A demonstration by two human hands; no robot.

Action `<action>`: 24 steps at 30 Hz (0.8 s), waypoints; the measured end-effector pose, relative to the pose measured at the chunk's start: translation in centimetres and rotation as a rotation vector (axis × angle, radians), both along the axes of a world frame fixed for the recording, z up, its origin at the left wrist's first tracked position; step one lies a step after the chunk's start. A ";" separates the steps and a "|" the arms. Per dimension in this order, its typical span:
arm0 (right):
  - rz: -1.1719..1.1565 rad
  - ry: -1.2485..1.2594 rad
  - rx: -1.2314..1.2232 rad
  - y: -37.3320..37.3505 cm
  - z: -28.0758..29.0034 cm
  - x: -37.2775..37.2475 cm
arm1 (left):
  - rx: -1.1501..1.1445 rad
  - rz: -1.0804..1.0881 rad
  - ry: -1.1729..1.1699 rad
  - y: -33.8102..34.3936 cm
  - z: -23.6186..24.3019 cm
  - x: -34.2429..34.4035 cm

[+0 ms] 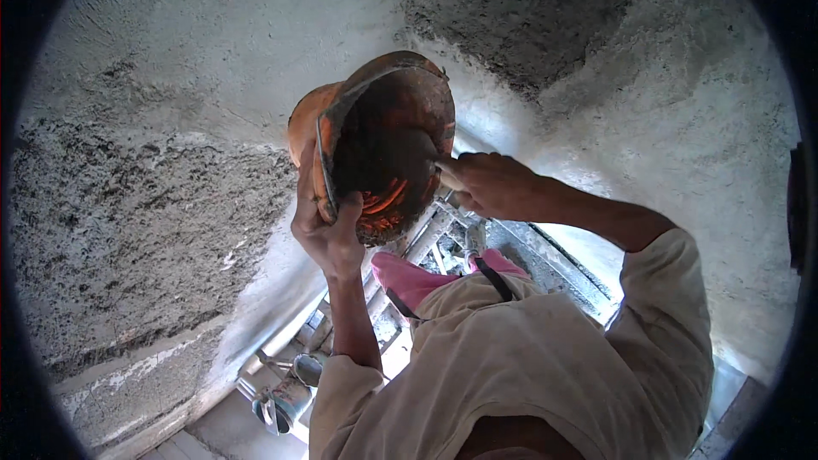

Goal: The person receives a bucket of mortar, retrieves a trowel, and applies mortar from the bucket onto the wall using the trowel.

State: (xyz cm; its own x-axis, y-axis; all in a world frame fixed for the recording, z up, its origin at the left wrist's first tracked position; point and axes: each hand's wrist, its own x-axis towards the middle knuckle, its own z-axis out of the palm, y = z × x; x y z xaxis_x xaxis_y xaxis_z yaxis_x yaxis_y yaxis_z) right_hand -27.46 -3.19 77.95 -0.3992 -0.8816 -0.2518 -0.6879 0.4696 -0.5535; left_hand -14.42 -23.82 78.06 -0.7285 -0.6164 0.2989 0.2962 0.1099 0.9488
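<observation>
My left hand (328, 234) grips the lower rim of an orange, mortar-stained pan (383, 140) and holds it up, tilted, with its hollow facing me. My right hand (490, 186) is at the pan's right rim with its fingers closed around what looks like a dark trowel (426, 146) that reaches into the pan. The tool's handle is hidden inside the fist. The pan sits close to a corner of plastered wall.
Rough grey plaster (128, 230) covers the wall on the left, and a smoother wet coat (256, 51) lies above it. My feet in pink sandals (405, 281) stand on metal scaffold bars (430, 243). Metal cans (285, 396) lie far below at lower left.
</observation>
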 end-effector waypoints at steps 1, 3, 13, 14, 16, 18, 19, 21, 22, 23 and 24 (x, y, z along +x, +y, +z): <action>0.007 -0.007 -0.005 -0.2 -0.3 0.3 | -0.005 0.007 -0.007 0.0 0.3 -0.1; 0.017 -0.277 -0.096 -0.7 -0.5 0.9 | 0.066 0.037 0.052 0.5 0.8 -0.4; 0.079 -0.410 -0.255 -2.5 0.9 -0.7 | 0.271 0.217 0.163 1.0 -0.1 0.9; 0.066 -0.382 -0.226 -2.3 1.8 -1.0 | 0.329 0.211 0.165 0.0 -1.0 1.8; 0.040 -0.297 -0.151 -1.5 2.8 -1.6 | 0.422 0.239 0.227 0.1 0.6 1.5; 0.049 -0.247 -0.078 -0.9 5.1 -1.6 | 0.520 0.267 0.256 -0.6 0.1 1.9; 0.064 -0.217 -0.007 -0.6 6.2 -1.6 | 0.450 0.265 0.209 -1.6 -1.0 2.8; 0.157 -0.172 -0.069 -0.3 7.4 -1.5 | 0.527 0.278 0.218 -3.1 -3.3 4.7; 0.216 -0.192 -0.093 -0.4 9.0 -1.1 | 0.552 0.300 0.127 -4.3 -4.9 6.9; 0.272 -0.213 -0.112 -0.6 10.8 -0.9 | 0.648 0.224 0.236 -5.3 -6.5 8.1; 0.258 -0.195 -0.110 -0.9 12.2 -1.1 | 0.617 0.203 0.270 -4.4 -5.0 8.6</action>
State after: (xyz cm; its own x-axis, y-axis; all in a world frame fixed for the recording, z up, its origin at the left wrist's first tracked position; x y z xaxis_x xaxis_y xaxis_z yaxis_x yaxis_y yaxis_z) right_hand -28.57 -4.09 90.14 -0.1129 -0.9734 -0.1995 -0.6525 0.2240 -0.7239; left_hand -5.84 -28.26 73.03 -0.5308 -0.8475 0.0048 0.5607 -0.3469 0.7519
